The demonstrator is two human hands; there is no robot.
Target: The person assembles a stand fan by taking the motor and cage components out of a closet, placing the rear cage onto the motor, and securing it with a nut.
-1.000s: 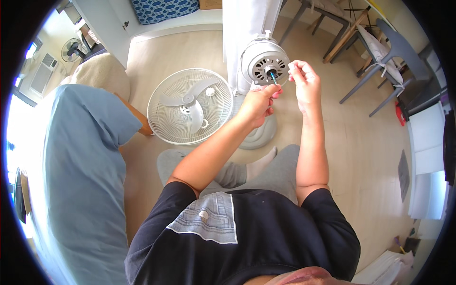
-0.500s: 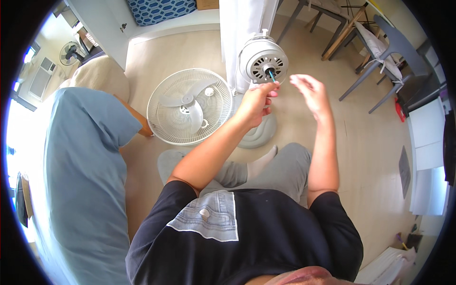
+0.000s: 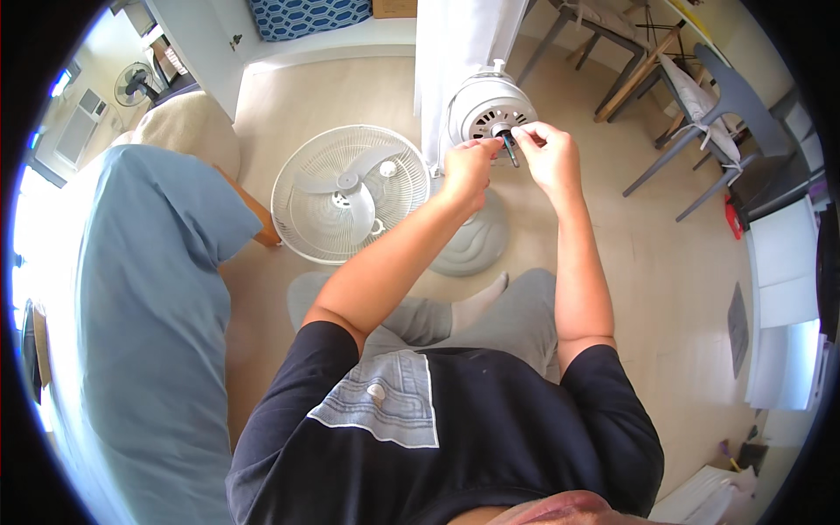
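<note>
The white fan motor housing (image 3: 486,101) stands upright ahead of me on its round grey base (image 3: 477,245). A thin dark-teal rod (image 3: 512,152) sticks out of the hub in its slotted face, toward me. At the left of the hub, my left hand (image 3: 469,172) has its fingers closed, with the index finger stretched to the rod's root. Pinched from the right side, my right hand (image 3: 551,159) has its fingertips at the hub. Whatever small part the fingertips hold is hidden. To the left, grey fan blades (image 3: 359,206) lie in a round white wire guard (image 3: 302,229) on the floor.
A blue-covered piece of furniture (image 3: 162,306) with a wooden leg (image 3: 254,219) fills the left side. White curtain cloth (image 3: 446,52) hangs behind the motor. Grey chairs (image 3: 752,114) stand at the far right. My crossed legs (image 3: 420,319) are close below the base.
My right hand has moved left and in to the hub, its fingers now pinched. My left hand has shifted from the rod's end toward its root.
</note>
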